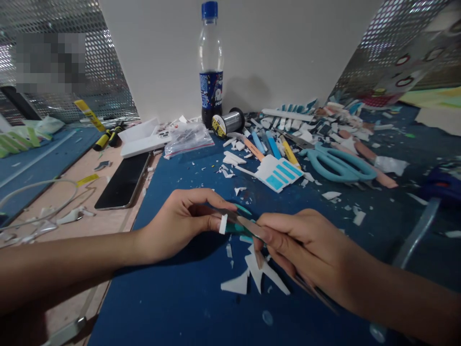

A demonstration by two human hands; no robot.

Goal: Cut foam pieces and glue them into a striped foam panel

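Note:
My left hand (187, 216) is closed in a pinch on a small teal-and-white piece (235, 228), and a white strip (224, 224) sticks up at the thumb tip. My right hand (309, 254) is closed around a slim, flat tool (248, 226) that reaches towards the left fingertips; its thin far end shows below the palm. Its exact kind I cannot make out. Beneath the hands, pointed white scraps (236, 282) lie on the blue mat (173, 302).
Light-blue scissors (338, 163), a white-and-blue striped piece (279, 173), a wire spool (228, 123) and a cola bottle (211, 72) stand or lie behind the hands among many scraps. A phone (124, 182) lies left, and a glue gun (441, 185) sits at right.

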